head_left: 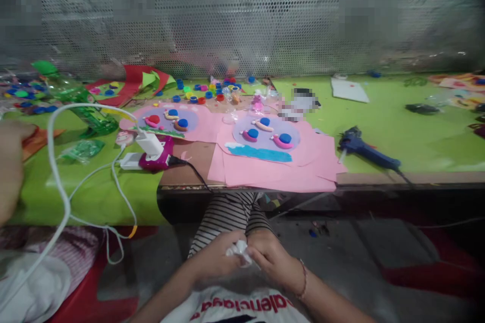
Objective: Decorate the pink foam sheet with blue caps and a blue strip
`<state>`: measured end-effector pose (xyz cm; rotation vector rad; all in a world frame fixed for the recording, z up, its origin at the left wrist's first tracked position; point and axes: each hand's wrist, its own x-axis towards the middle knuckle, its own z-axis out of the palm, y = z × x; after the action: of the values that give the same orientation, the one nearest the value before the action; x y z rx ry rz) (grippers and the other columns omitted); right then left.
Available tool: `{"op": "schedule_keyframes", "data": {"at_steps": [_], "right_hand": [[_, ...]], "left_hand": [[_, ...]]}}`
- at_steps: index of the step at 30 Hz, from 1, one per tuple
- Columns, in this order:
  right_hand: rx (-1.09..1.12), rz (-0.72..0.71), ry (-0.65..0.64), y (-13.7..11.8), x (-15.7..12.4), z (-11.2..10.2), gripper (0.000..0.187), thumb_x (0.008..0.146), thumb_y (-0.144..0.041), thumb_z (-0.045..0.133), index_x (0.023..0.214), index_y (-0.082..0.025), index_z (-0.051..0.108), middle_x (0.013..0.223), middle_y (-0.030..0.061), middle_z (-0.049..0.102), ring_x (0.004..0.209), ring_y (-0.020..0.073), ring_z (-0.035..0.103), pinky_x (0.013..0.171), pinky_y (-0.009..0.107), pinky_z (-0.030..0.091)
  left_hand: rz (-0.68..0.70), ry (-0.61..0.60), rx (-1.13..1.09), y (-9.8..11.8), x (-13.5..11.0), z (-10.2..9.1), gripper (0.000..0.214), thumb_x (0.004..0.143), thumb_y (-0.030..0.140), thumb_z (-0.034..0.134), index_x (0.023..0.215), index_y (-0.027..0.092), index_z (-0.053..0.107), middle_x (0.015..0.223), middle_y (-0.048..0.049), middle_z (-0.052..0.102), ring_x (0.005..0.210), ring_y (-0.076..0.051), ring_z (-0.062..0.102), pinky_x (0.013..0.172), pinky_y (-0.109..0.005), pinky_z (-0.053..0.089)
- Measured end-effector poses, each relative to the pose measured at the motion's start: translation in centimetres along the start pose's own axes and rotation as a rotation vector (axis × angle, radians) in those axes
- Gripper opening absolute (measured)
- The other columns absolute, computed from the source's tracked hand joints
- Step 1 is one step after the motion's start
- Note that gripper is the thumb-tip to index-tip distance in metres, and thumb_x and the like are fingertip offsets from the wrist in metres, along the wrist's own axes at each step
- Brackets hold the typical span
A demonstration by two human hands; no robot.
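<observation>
Above my lap, my left hand [220,255] and my right hand [271,255] are close together, both closed on a crumpled white tissue or thin plastic [239,249]; its exact kind is unclear. Beyond my knees, a pink paper sheet [250,174] lies at the table edge. On it rests a pink card with a lilac oval [242,133] bearing several snail shapes made of blue caps and clay, above a blue clay strip [261,153]. A similar card [206,123] lies to its left, one of its caps red.
A purple power adapter [156,159] with white plugs and cables stands left, near a green bottle [89,111]. A blue glue gun [369,150] lies right. Loose bottle caps [200,101] spread behind the cards. Another person's arm [9,171] reaches in at far left.
</observation>
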<state>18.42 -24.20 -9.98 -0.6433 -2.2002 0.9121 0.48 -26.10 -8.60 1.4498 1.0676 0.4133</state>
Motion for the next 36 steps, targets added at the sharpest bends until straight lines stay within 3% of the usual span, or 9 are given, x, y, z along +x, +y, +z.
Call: {"op": "schedule_keyframes", "data": {"at_steps": [7, 10, 15, 19, 21, 25, 30, 34, 36], "right_hand": [[-0.190, 0.050, 0.136, -0.3, 0.1, -1.0, 0.043, 0.102, -0.036, 0.026, 0.064, -0.021, 0.039, 0.057, -0.0021, 0.042, 0.053, 0.0119, 0.037, 0.052, 0.026, 0.026], [-0.104, 0.084, 0.083, -0.7, -0.5, -0.9, 0.041, 0.102, -0.038, 0.023, 0.071, -0.021, 0.042, 0.063, -0.0009, 0.047, 0.057, 0.0121, 0.042, 0.053, 0.025, 0.031], [-0.097, 0.163, 0.143, -0.7, -0.8, -1.0, 0.039, 0.102, -0.035, 0.025, 0.069, -0.021, 0.040, 0.062, -0.0020, 0.044, 0.056, 0.0120, 0.041, 0.053, 0.025, 0.032], [-0.063, 0.147, 0.020, -0.5, -0.4, -1.4, 0.039, 0.102, -0.037, 0.027, 0.069, -0.021, 0.040, 0.062, -0.0020, 0.047, 0.056, 0.0111, 0.042, 0.052, 0.024, 0.032], [-0.055, 0.170, 0.103, -0.4, 0.1, -2.3, 0.040, 0.101, -0.037, 0.029, 0.066, -0.021, 0.039, 0.060, -0.0025, 0.045, 0.054, 0.0108, 0.041, 0.050, 0.023, 0.032], [-0.041, 0.126, 0.301, -0.2, 1.1, -4.6, 0.033, 0.099, -0.033, 0.039, 0.070, -0.021, 0.048, 0.062, -0.0013, 0.051, 0.056, 0.0110, 0.048, 0.051, 0.022, 0.039], [-0.051, -0.011, 0.324, -0.9, 1.9, -5.8, 0.008, 0.090, -0.024, 0.060, 0.083, -0.022, 0.062, 0.072, 0.0019, 0.062, 0.065, 0.0128, 0.060, 0.058, 0.023, 0.051], [-0.123, -0.100, 0.348, -1.8, 3.6, -8.4, 0.013, 0.089, -0.014, 0.059, 0.087, -0.023, 0.068, 0.079, 0.0036, 0.067, 0.071, 0.0129, 0.065, 0.062, 0.023, 0.055], [-0.188, -0.184, 0.325, -1.9, 5.8, -10.6, 0.015, 0.089, -0.014, 0.058, 0.091, -0.023, 0.070, 0.080, 0.0044, 0.068, 0.072, 0.0131, 0.065, 0.062, 0.023, 0.056]], "left_hand": [[0.021, 0.100, 0.094, 0.6, 0.2, 0.2, 0.008, 0.075, 0.020, 0.053, 0.075, 0.019, 0.045, 0.074, 0.0039, 0.049, 0.074, -0.013, 0.043, 0.067, -0.025, 0.030], [0.066, 0.083, 0.159, 0.8, -0.2, 0.3, 0.007, 0.074, 0.017, 0.052, 0.079, 0.019, 0.048, 0.080, 0.0028, 0.054, 0.076, -0.014, 0.045, 0.070, -0.025, 0.031], [0.035, 0.087, 0.174, 0.9, -0.2, 0.4, 0.008, 0.072, 0.015, 0.050, 0.079, 0.019, 0.050, 0.079, 0.0022, 0.056, 0.077, -0.014, 0.048, 0.070, -0.025, 0.033], [0.066, 0.072, 0.274, 1.0, 0.0, -0.1, 0.004, 0.073, 0.018, 0.052, 0.077, 0.019, 0.049, 0.080, 0.0016, 0.057, 0.076, -0.015, 0.049, 0.070, -0.025, 0.035], [0.106, 0.105, 0.282, 1.3, -0.1, -0.8, 0.008, 0.073, 0.018, 0.051, 0.081, 0.019, 0.053, 0.082, 0.0004, 0.060, 0.079, -0.016, 0.051, 0.072, -0.026, 0.037], [0.191, 0.322, 0.290, 2.0, -0.4, -2.7, 0.018, 0.077, 0.022, 0.049, 0.092, 0.018, 0.057, 0.083, -0.0026, 0.063, 0.076, -0.017, 0.056, 0.070, -0.026, 0.042], [0.392, 0.498, 0.504, 2.7, -1.3, -5.1, 0.018, 0.083, 0.025, 0.049, 0.097, 0.018, 0.058, 0.086, -0.0043, 0.067, 0.076, -0.017, 0.063, 0.069, -0.026, 0.049], [0.658, 0.862, 0.844, 4.2, -1.5, -7.9, 0.028, 0.086, 0.024, 0.049, 0.114, 0.018, 0.053, 0.100, -0.0089, 0.067, 0.092, -0.021, 0.064, 0.082, -0.031, 0.051], [0.638, 1.012, 0.987, 5.6, -0.8, -9.6, 0.037, 0.088, 0.026, 0.049, 0.123, 0.014, 0.049, 0.110, -0.0144, 0.063, 0.106, -0.026, 0.060, 0.092, -0.038, 0.048]]}}
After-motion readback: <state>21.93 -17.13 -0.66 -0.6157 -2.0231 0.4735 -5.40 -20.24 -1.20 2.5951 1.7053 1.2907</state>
